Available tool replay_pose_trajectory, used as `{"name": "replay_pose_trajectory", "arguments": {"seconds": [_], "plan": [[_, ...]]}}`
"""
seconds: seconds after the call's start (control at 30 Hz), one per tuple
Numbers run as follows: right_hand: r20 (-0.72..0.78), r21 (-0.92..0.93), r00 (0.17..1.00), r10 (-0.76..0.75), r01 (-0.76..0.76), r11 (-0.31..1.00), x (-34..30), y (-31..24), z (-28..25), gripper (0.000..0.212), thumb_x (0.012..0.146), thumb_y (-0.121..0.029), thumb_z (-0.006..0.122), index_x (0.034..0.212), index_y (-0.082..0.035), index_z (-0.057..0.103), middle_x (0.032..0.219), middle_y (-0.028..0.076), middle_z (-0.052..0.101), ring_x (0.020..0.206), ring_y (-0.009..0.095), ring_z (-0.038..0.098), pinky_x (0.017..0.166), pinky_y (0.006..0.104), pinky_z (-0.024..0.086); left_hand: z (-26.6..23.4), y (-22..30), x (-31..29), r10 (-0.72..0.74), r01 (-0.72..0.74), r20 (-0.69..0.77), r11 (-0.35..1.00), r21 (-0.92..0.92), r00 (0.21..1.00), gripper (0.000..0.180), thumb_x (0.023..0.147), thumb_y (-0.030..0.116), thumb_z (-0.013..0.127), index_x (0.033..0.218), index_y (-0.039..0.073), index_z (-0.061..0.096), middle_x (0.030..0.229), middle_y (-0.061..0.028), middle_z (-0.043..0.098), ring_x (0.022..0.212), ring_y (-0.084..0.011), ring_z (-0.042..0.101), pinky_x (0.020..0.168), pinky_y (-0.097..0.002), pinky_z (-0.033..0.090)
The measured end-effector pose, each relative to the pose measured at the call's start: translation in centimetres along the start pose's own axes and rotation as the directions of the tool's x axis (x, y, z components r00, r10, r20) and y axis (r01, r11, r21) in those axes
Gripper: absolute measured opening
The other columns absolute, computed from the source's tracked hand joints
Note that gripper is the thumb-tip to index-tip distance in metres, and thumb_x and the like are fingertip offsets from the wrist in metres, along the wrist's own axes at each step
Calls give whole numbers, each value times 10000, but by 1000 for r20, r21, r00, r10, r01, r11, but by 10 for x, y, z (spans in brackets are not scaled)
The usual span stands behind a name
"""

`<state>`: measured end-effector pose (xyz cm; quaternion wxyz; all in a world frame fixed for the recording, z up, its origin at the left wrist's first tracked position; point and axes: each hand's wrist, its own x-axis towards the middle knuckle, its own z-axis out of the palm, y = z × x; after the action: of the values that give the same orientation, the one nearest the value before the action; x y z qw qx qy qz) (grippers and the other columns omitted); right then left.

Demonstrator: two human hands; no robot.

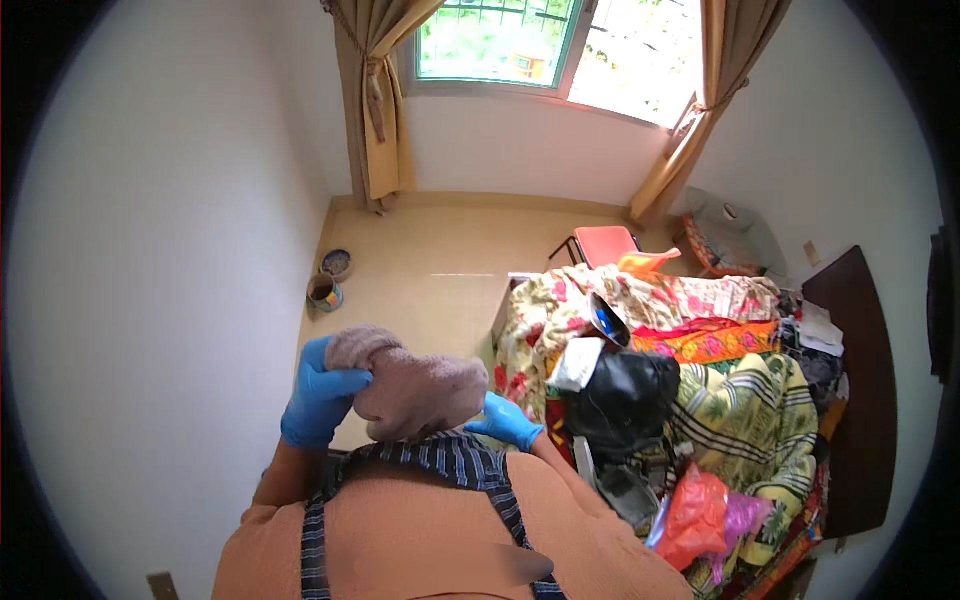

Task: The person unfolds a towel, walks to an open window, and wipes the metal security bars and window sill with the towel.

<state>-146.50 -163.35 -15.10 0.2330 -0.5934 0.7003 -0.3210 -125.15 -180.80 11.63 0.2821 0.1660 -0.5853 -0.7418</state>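
2 blue-gloved hands are raised in front of the person's chest. The left hand (318, 395) has its fingers curled and pinching the left end of a grey-mauve cloth (425, 390), which bunches up in the air in front of a dark striped apron (440, 455). The right hand (508, 422) is just beside the cloth's right end, thumb raised apart from the other fingers; I cannot tell whether these press on the fabric.

To the right is a bed with a dark headboard (862, 400). On it lie a floral sheet (525, 345), a green patterned blanket (755, 410), a black bag (620, 395), a white packet (576, 364) touching that bag, and 2 plastic bags, 1 red (693, 515) and 1 purple (742, 520). A red chair (605, 245) stands beyond the bed's far edge.

On the tan floor (440, 240), near the left wall, 2 round containers stand close together: a bluish bowl (336, 264) and a tin (325, 293). 2 tied curtains flank the window (500, 40).
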Motion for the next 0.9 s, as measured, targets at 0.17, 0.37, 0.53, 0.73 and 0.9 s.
{"name": "replay_pose_trajectory", "arguments": {"seconds": [0.17, 0.37, 0.53, 0.73, 0.9], "plan": [[26, 190, 961, -276, 267, 945, 150, 16, -13, 343, 790, -295, 670, 1033, -55, 639, 1006, 156, 649, 887, 354, 613, 810, 395, 490, -3, 4, 95, -84, 83, -2, 987, 139, 996, 404, 661, 92, 677, 1031, -63, 634, 976, -84, 654, 920, -153, 592, 822, -293, 471], [-49, 215, 989, -140, 147, 966, 280, 84, -39, 364, 867, -264, 599, 1168, -61, 570, 1186, 127, 591, 1039, 238, 573, 900, 361, 443, -69, -27, 241, -30, 30, 11, 997, 75, 999, 369, 669, 106, 665, 995, -65, 639, 986, -91, 654, 922, -156, 589, 831, -296, 467], [-100, -397, 975, -197, 142, 907, 316, 227, -68, 306, 879, -277, 580, 1130, -101, 579, 996, 156, 648, 850, 293, 634, 736, 359, 499, -92, -42, 388, -130, 120, 211, 991, 58, 969, 350, 722, 99, 643, 1029, -68, 633, 1015, -88, 649, 941, -161, 583, 864, -295, 451], [-451, 434, 475, 756, -623, 651, 359, 194, -139, 257, 890, -125, 533, 1143, -97, 567, 965, 104, 650, 810, 209, 615, 752, 321, 499, -118, -61, 524, -330, 286, 398, 943, 168, 856, 329, 764, 99, 688, 1054, -49, 634, 989, -54, 659, 911, -105, 569, 818, -261, 472], [-446, 895, 321, 835, 179, 409, 368, 298, -146, 335, 961, -193, 380, 1222, -13, 488, 1095, 89, 580, 930, 196, 572, 807, 361, 492, -84, -72, 613, -370, 269, 557, 928, 258, 743, 328, 773, 83, 700, 1070, -39, 634, 1003, -61, 661, 915, -115, 578, 833, -289, 482]]}}
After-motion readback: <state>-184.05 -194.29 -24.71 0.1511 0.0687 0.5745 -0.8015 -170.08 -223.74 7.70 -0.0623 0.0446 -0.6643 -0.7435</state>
